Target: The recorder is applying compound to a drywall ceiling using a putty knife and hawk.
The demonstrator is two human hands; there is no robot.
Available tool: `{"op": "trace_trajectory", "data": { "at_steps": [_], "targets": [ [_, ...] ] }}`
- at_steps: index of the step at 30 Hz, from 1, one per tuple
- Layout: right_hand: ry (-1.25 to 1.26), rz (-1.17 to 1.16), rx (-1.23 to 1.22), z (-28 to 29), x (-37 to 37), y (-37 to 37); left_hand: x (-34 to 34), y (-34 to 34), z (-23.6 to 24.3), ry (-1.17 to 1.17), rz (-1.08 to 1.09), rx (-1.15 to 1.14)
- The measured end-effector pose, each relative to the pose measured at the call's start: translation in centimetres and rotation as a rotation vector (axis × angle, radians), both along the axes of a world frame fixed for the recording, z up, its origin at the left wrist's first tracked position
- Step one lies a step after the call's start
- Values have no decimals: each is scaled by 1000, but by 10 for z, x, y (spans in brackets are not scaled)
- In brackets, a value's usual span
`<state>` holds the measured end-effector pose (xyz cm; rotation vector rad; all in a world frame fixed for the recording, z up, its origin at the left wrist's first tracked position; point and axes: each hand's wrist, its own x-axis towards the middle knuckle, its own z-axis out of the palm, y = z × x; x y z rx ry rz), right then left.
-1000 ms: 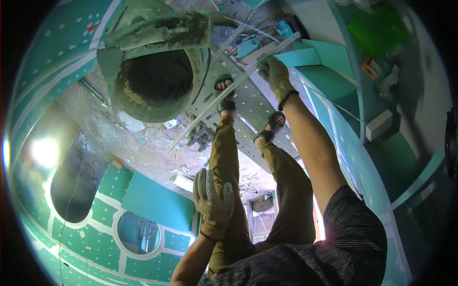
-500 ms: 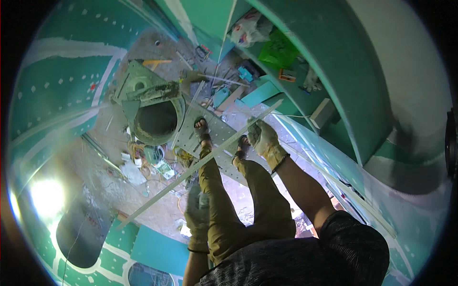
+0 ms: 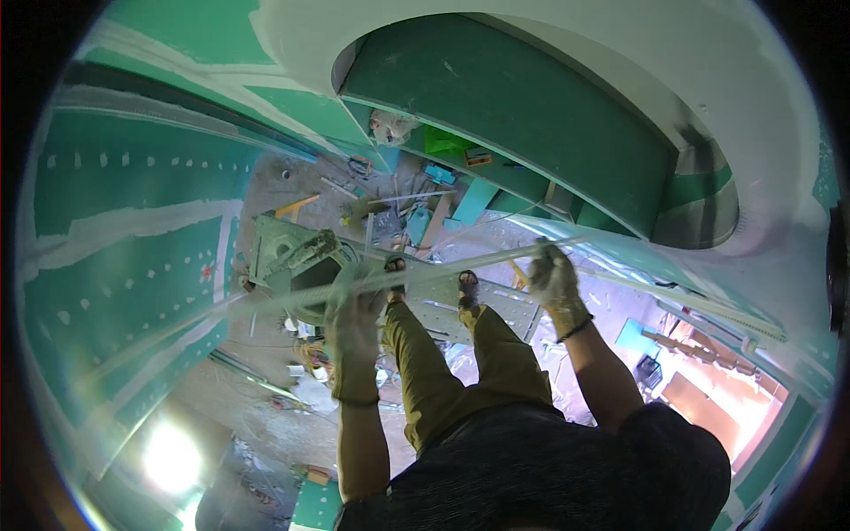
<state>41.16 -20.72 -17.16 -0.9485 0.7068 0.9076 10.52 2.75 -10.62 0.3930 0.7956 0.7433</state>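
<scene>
A long, thin, pale strip (image 3: 469, 262) lies slantwise in front of me. Its left part, smeared by motion, reaches toward the green wall. My gloved right hand (image 3: 552, 279) is closed around the strip near its right end. The gloved left hand (image 3: 354, 323) is raised against the strip further left, its fingers too blurred to read. Below, my sandalled feet stand on a perforated platform (image 3: 496, 310). A dirty bucket (image 3: 310, 276) at the platform's left end is partly hidden by the strip and left hand.
Green boards (image 3: 133, 177) with white filler line the left. An oval-edged recess (image 3: 505, 97) opens at the upper right; a green bag (image 3: 445, 140) lies on its ledge. Tools, offcuts and cables litter the floor (image 3: 266, 389). A bright lamp (image 3: 173, 456) shines at the lower left.
The strip has swung to a flatter slant. Both hands have risen in the picture, the right also shifting right. My view has tilted, showing more of the recess and the right side.
</scene>
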Motion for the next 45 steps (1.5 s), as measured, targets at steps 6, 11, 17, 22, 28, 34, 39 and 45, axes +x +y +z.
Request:
{"op": "trace_trajectory", "data": {
  "at_steps": [6, 11, 17, 22, 28, 34, 39, 45],
  "targets": [
    [-136, -403, -137, 1, 39, -105, 142, 51, -41, 35, -491, -143],
    [-237, -524, -7, -10, 59, -156, 216, 69, -75, 53, -610, -167],
    [-294, -493, 77, -2, 78, -111, 257, 115, -95, 96, -630, -81],
    [-277, -542, -20, 10, 85, -54, 267, 144, -87, 256, -674, -34],
    [-564, -351, 100, -74, 136, -81, 269, 177, -130, 273, -732, -21],
    [-534, -388, -169, -86, 161, -124, 310, 126, -119, 287, -775, -106],
    [-268, -395, -144, -23, 132, -24, 276, 171, -100, 438, -689, 20],
    [-247, -386, -162, -25, 139, -42, 289, 164, -111, 452, -696, 27]
  ]
}}
